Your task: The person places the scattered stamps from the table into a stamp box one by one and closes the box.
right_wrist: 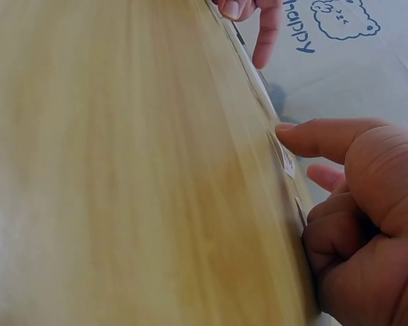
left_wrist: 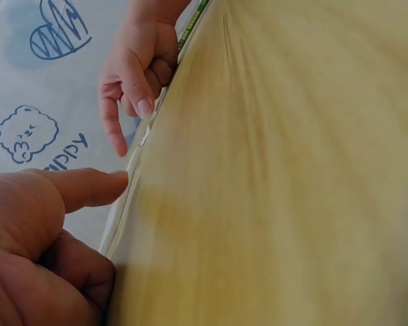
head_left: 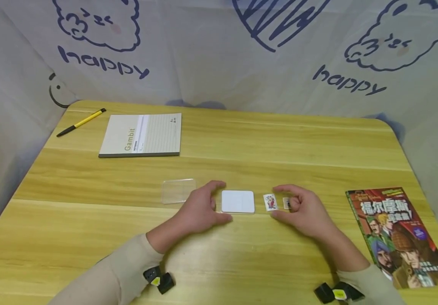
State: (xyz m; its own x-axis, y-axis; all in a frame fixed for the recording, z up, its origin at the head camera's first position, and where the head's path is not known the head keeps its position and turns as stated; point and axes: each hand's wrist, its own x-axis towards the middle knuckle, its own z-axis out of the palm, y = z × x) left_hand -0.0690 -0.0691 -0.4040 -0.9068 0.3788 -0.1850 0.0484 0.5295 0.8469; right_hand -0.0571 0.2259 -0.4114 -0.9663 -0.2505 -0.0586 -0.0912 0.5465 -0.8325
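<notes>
A white rounded rectangle (head_left: 238, 201), flat like a card or shallow case, lies on the table between the hands. My left hand (head_left: 205, 206) is at its left, thumb and index finger extended and apart, other fingers curled, nothing in its grasp. My right hand (head_left: 305, 209) rests further right, thumb and index finger spread around a small card with a colourful figure (head_left: 270, 202). A second, smaller card (head_left: 286, 203) lies partly hidden behind that hand's curled fingers. In the right wrist view the index fingertip (right_wrist: 285, 129) is close above the small card (right_wrist: 285, 161).
Left of the left hand lies a clear plastic lid (head_left: 178, 191). A notebook (head_left: 140, 135) and a yellow and black pen (head_left: 82, 122) lie at the back left. At the right is a colourful comic-style book (head_left: 400, 237). A printed cloth (head_left: 219, 55) hangs behind the table.
</notes>
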